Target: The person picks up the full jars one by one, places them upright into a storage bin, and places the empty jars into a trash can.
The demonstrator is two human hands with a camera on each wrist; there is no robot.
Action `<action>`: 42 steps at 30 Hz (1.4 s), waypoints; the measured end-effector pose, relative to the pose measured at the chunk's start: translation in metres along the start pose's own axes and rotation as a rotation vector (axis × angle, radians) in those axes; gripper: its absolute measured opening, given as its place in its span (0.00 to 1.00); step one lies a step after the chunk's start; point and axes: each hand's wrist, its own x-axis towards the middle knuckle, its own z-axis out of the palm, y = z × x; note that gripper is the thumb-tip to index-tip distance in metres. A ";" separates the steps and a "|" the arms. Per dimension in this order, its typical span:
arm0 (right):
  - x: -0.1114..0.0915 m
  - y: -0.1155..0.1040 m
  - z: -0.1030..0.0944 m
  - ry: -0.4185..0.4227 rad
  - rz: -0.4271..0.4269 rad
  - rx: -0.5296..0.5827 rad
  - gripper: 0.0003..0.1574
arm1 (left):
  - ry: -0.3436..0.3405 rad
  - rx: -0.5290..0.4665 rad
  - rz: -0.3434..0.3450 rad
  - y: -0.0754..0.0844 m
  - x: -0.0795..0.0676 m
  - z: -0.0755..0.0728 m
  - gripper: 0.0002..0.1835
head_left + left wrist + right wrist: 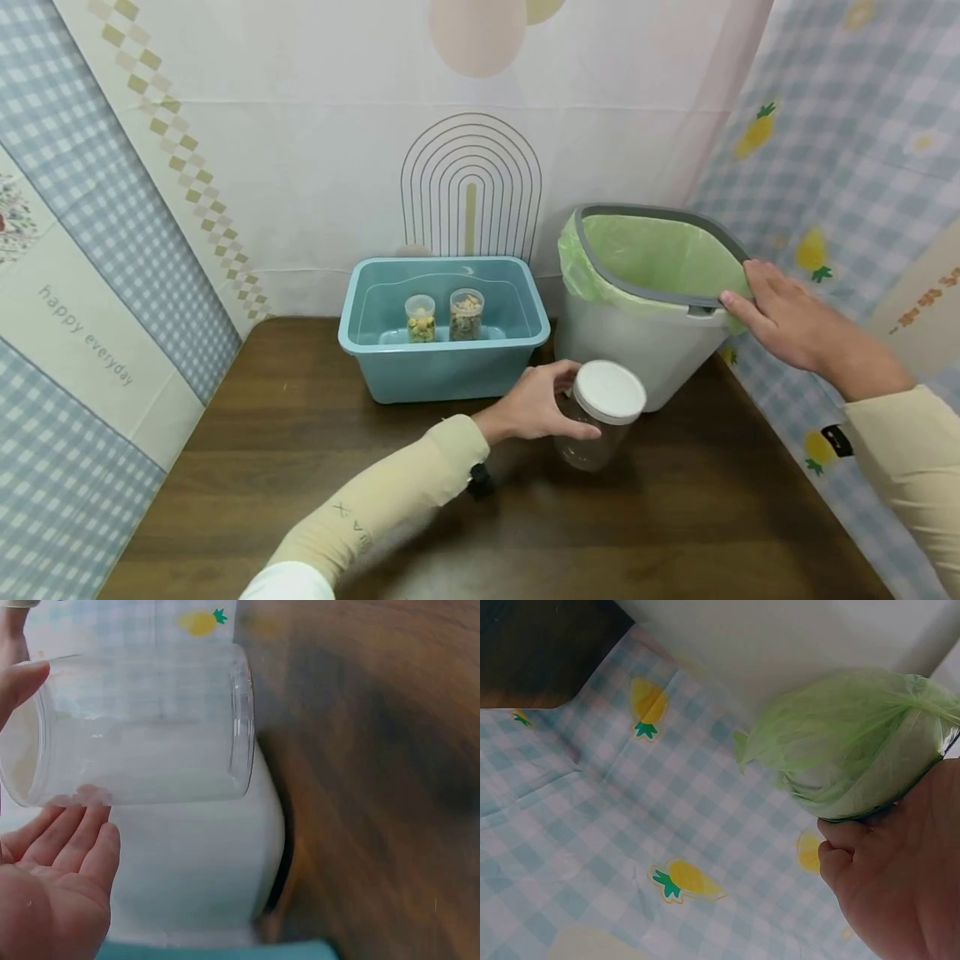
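My left hand point(536, 402) holds a clear plastic jar point(588, 446) with a white lid, thumb on one side and fingers on the other, near the lid. In the left wrist view the jar point(150, 735) looks see-through, with nothing inside it. It is in front of a light grey trash bin point(622, 337) lined with a green bag point(660, 250). Over the bin's right rim lies my right hand point(787, 321), its thumb along the front corner. From the right wrist, curled fingers point(847, 836) show at the rim beside the bag point(832, 742).
A blue plastic tub point(442, 371) stands left of the bin, against the back cloth. Inside are two small clear containers, one with yellowish pieces point(421, 321) and one with tan pieces point(466, 315). The brown wooden table point(300, 433) extends in front; checked cloth point(847, 183) hangs at the right.
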 end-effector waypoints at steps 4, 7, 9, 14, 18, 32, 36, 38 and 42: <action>0.001 -0.001 -0.001 0.003 -0.002 -0.004 0.52 | 0.030 -0.013 -0.018 0.009 -0.012 -0.024 0.43; 0.001 -0.001 0.000 0.010 -0.006 -0.006 0.51 | 0.036 -0.028 -0.016 0.022 -0.017 -0.045 0.44; 0.001 0.000 0.000 0.012 -0.007 -0.005 0.51 | 0.034 -0.029 0.000 0.033 -0.019 -0.061 0.45; 0.001 0.000 0.001 0.020 -0.012 0.003 0.51 | 0.062 -0.013 0.053 0.068 -0.015 -0.098 0.44; -0.001 0.001 0.001 0.031 -0.020 0.009 0.50 | 0.103 -0.031 0.088 0.101 -0.004 -0.127 0.43; -0.007 0.003 -0.002 0.024 0.003 0.010 0.51 | 0.219 0.019 0.135 0.191 0.072 -0.170 0.47; -0.009 0.004 -0.002 0.010 0.032 0.019 0.52 | 0.243 0.025 0.143 0.196 0.097 -0.160 0.46; -0.010 0.004 -0.002 0.002 0.047 0.021 0.52 | 0.257 0.026 0.148 0.195 0.109 -0.153 0.44; -0.012 0.003 -0.001 0.009 0.051 0.023 0.52 | 0.270 0.016 0.136 0.189 0.129 -0.138 0.43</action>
